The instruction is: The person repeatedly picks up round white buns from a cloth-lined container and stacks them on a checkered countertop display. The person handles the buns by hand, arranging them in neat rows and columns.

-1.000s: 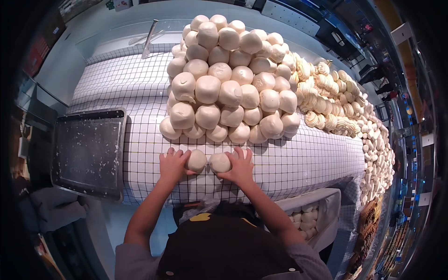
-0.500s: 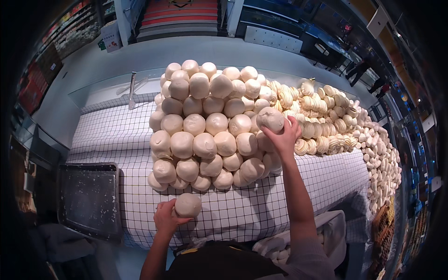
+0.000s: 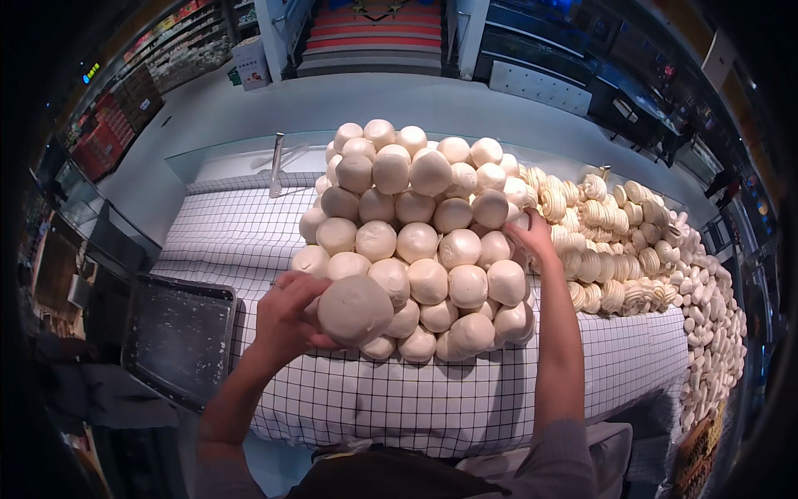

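Large round white steamed buns (image 3: 416, 241) are stacked in rows on a white checked cloth. My left hand (image 3: 287, 312) is closed around the side of one bun (image 3: 356, 310), raised in front of the stack's lower left and hiding part of it. At the right side of the stack, my right hand (image 3: 534, 237) has its fingers curled against another bun (image 3: 490, 209) among the upper rows. Part of that hand's grip is hidden by the buns.
A dark, flour-specked tray (image 3: 179, 333) stands at the left. Metal tongs (image 3: 277, 166) lie behind the cloth (image 3: 224, 224) near a low glass edge. Ridged rolls (image 3: 615, 258) and small pale pieces (image 3: 715, 333) are heaped at the right. Red-striped steps (image 3: 374, 37) rise beyond.
My left hand has lifted its bun up and forward from near the table's front. The right hand has carried its bun farther in, against the stack. The view has shifted left.
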`<state>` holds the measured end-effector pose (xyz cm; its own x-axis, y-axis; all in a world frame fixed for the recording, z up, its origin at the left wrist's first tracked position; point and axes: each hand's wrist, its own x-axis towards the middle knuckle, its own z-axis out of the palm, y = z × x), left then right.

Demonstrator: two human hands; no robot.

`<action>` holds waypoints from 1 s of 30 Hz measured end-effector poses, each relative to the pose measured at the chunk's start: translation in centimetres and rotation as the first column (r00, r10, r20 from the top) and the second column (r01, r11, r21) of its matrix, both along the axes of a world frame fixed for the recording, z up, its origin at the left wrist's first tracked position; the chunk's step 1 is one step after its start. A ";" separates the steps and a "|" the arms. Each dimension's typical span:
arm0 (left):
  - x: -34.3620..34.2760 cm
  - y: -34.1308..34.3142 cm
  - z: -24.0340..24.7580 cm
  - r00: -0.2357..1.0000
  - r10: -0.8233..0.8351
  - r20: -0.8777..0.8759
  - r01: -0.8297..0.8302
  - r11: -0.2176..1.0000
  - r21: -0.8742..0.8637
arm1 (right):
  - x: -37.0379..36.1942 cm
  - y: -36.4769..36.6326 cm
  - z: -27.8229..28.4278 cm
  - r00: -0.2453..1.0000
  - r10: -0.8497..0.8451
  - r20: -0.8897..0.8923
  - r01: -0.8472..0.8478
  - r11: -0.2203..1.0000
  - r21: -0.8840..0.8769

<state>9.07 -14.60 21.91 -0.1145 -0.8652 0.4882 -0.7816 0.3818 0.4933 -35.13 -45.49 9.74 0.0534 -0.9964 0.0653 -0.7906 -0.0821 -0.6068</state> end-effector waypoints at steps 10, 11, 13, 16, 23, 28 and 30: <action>-1.7 -21.1 -4.4 0.839 -0.093 0.536 -0.012 0.982 0.190 | -3.0 1.3 1.4 0.965 -0.229 0.124 0.237 0.970 -0.050; -1.8 -20.9 -4.6 0.827 -0.106 0.552 -0.008 0.980 0.200 | -3.5 1.2 1.5 0.968 -0.242 0.064 0.246 0.968 -0.055; -3.0 -20.5 -4.6 0.821 -0.100 0.562 0.002 0.985 0.172 | -5.1 1.0 0.2 0.993 -0.060 0.105 0.041 0.984 0.174; -2.7 -19.6 -5.7 0.815 -0.076 0.575 0.031 0.996 0.088 | -2.8 1.4 -1.2 0.991 -0.056 0.120 0.056 0.998 0.004; -3.6 -19.8 -4.8 0.830 -0.081 0.552 -0.014 0.986 0.166 | -5.8 1.4 -3.5 0.961 0.017 0.277 -0.018 1.000 0.001; -2.8 -20.0 -3.9 0.774 -0.133 0.619 -0.039 0.966 0.257 | -3.8 1.1 -1.7 0.976 0.087 0.200 -0.099 0.994 0.053; -2.3 -20.9 -3.6 0.783 -0.139 0.606 -0.078 0.945 0.317 | -3.1 1.4 -1.5 0.970 0.047 0.239 -0.065 0.995 0.072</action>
<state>6.79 -35.55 18.30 -0.3239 -0.9460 0.0128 -0.9460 0.3240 0.0068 -38.18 -44.08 8.21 0.1017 -0.9948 0.0045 -0.6194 -0.0669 -0.7822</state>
